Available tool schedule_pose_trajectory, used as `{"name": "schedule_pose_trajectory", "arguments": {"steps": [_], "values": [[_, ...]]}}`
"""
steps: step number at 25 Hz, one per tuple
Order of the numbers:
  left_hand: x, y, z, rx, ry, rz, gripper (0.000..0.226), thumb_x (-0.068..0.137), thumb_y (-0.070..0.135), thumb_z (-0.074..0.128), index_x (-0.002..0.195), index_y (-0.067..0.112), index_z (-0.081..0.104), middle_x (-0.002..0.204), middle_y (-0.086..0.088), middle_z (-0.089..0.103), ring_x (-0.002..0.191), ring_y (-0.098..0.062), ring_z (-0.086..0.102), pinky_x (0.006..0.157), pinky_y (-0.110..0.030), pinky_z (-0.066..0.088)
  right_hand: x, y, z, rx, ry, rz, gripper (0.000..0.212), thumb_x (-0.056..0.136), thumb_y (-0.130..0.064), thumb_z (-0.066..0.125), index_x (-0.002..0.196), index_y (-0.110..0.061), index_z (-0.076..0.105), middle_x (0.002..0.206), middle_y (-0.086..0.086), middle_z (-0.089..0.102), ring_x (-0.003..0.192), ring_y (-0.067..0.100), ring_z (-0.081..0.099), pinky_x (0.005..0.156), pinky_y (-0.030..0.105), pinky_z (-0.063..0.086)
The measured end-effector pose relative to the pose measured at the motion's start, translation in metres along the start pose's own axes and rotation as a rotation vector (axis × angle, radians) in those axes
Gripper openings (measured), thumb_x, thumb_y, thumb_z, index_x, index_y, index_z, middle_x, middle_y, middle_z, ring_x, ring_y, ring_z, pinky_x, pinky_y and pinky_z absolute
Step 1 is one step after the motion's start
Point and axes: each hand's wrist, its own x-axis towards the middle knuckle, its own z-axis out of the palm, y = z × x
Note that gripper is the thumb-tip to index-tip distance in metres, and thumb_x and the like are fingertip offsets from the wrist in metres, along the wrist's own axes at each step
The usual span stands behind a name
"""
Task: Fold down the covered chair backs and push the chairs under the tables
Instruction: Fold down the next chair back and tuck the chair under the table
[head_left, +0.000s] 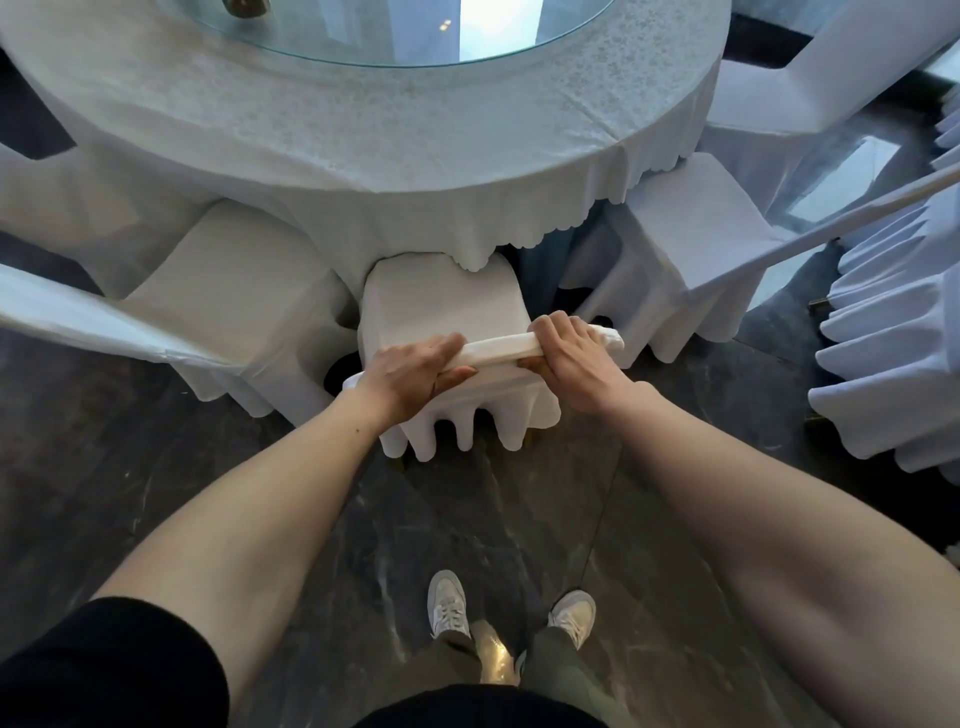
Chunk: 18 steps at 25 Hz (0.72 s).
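Your white sneakers (511, 610) stand on the dark marble floor (156, 467). Ahead, the covered chair (447, 312) wears a white cloth with a pleated skirt at its near side. Your left hand (410, 371) and right hand (569, 358) each curl closed around the top edge of its chair back (496, 345). The seat's far end sits under the tablecloth (363, 130) hem at the round table's near edge.

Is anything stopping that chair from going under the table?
Nothing visible. Both hands, left and right, hold the chair by its back; its seat front already sits beneath the tablecloth edge, between two neighbouring chairs.
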Motion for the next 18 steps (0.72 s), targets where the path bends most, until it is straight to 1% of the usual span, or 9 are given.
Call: {"name": "schedule_pose_trajectory", "arguments": {"steps": [2, 4, 6, 8, 10, 12, 15, 18], "values": [[-0.003, 0.003, -0.002, -0.017, -0.021, -0.021, 0.044, 0.095, 0.058, 0.031, 0.113, 0.021, 0.044, 0.099, -0.001, 0.056, 0.081, -0.026, 0.056, 0.064, -0.033, 0.031, -0.002, -0.001, 0.0, -0.005, -0.008, 0.001, 0.037, 0.096, -0.044, 0.048, 0.114, -0.012, 0.047, 0.108, 0.008, 0.046, 0.098, 0.028, 0.042, 0.087, 0.038, 0.03], [-0.009, 0.005, -0.003, -0.027, -0.034, -0.036, 0.044, 0.095, 0.057, 0.031, 0.114, 0.019, 0.044, 0.098, -0.001, 0.056, 0.081, -0.027, 0.056, 0.065, -0.034, 0.032, -0.005, -0.005, 0.002, -0.014, -0.021, 0.003, 0.039, 0.096, -0.046, 0.047, 0.117, -0.013, 0.047, 0.11, 0.009, 0.048, 0.1, 0.029, 0.043, 0.088, 0.039, 0.03], [-0.014, 0.007, -0.005, -0.042, -0.04, -0.059, 0.044, 0.096, 0.055, 0.031, 0.12, 0.02, 0.044, 0.104, -0.003, 0.057, 0.086, -0.03, 0.058, 0.067, -0.036, 0.036, -0.008, -0.01, 0.002, -0.018, -0.025, -0.001, 0.041, 0.097, -0.049, 0.044, 0.119, -0.014, 0.047, 0.111, 0.009, 0.049, 0.101, 0.029, 0.045, 0.089, 0.041, 0.033], [-0.02, 0.01, -0.003, -0.079, -0.023, -0.082, 0.047, 0.098, 0.052, 0.03, 0.13, 0.02, 0.041, 0.115, -0.007, 0.057, 0.095, -0.032, 0.057, 0.072, -0.037, 0.038, -0.013, -0.015, -0.002, 0.013, -0.026, -0.017, 0.044, 0.098, -0.049, 0.042, 0.126, -0.015, 0.046, 0.116, 0.009, 0.052, 0.107, 0.03, 0.046, 0.094, 0.043, 0.036], [-0.028, 0.019, 0.001, -0.085, 0.043, -0.065, 0.052, 0.099, 0.052, 0.028, 0.137, 0.018, 0.038, 0.123, -0.011, 0.056, 0.103, -0.033, 0.056, 0.082, -0.04, 0.04, -0.022, -0.019, -0.009, 0.103, -0.025, -0.035, 0.048, 0.1, -0.045, 0.039, 0.136, -0.014, 0.041, 0.13, 0.01, 0.05, 0.119, 0.03, 0.044, 0.101, 0.043, 0.036], [-0.035, 0.033, 0.004, -0.073, 0.126, -0.043, 0.056, 0.098, 0.052, 0.026, 0.14, 0.017, 0.035, 0.131, -0.011, 0.052, 0.111, -0.031, 0.053, 0.093, -0.045, 0.041, -0.035, -0.021, -0.019, 0.166, 0.02, -0.055, 0.049, 0.102, -0.041, 0.039, 0.142, -0.012, 0.037, 0.14, 0.011, 0.045, 0.128, 0.029, 0.041, 0.105, 0.042, 0.035], [-0.038, 0.068, 0.003, -0.059, 0.255, -0.016, 0.054, 0.097, 0.046, 0.032, 0.141, 0.015, 0.037, 0.139, -0.01, 0.045, 0.12, -0.028, 0.046, 0.101, -0.046, 0.038, -0.061, -0.01, -0.034, 0.084, 0.119, -0.102, 0.052, 0.102, -0.041, 0.038, 0.145, -0.013, 0.033, 0.147, 0.01, 0.041, 0.133, 0.026, 0.038, 0.109, 0.041, 0.031], [-0.026, 0.114, 0.003, -0.057, 0.281, 0.02, 0.055, 0.096, 0.046, 0.034, 0.14, 0.015, 0.039, 0.141, -0.011, 0.044, 0.124, -0.027, 0.044, 0.104, -0.046, 0.035, -0.087, 0.015, -0.051, 0.034, 0.189, -0.094, 0.053, 0.102, -0.041, 0.04, 0.146, -0.013, 0.033, 0.149, 0.012, 0.038, 0.136, 0.026, 0.035, 0.113, 0.037, 0.026]]}}
